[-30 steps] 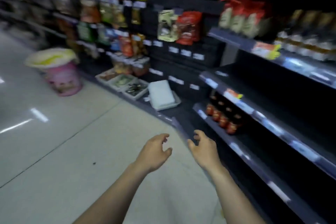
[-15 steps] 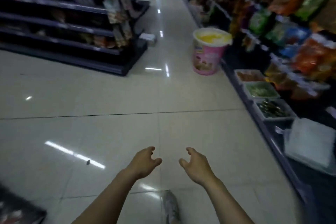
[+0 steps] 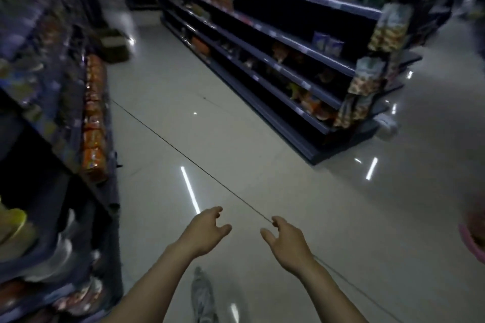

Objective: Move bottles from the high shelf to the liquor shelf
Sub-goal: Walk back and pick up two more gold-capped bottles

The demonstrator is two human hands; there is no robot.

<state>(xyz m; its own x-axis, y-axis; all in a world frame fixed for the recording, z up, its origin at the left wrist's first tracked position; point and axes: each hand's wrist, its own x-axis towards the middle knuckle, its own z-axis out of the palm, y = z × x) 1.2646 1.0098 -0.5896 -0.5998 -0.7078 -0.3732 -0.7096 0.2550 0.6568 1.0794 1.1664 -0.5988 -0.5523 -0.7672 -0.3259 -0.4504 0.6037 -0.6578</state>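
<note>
my left hand [image 3: 203, 233] and my right hand [image 3: 284, 240] are both stretched out in front of me over the pale tiled floor [image 3: 288, 178], near each other but not touching. both are empty, fingers loosely curled and spread apart, palms turned partly toward one another, gripping nothing. my bare forearms run up from the bottom edge of the view, and between them, low down, i see a blurred grey shape [image 3: 203, 296] that may be my shoe or leg; i cannot tell which

a thin dark seam [image 3: 183, 156] in the tiles runs slantwise from the left shelving toward my right hand, and a bright streak of reflected light [image 3: 190, 190] lies just ahead of my left hand

on my left stands a dark shelf unit [image 3: 105, 191] close beside me, badly blurred, with a column of orange packets [image 3: 93, 123] along its lower edge. across the aisle on my right is a long dark gondola shelf [image 3: 275, 65], sparsely stocked with small packages, and hanging snack bags [image 3: 388, 31] cover its end panel. a pink rim [image 3: 472, 241] of some container shows at the far right edge

no bottle is clear to me anywhere here; everything on the shelves is too dim and smeared to tell bottles from packets, so i cannot say where they are
</note>
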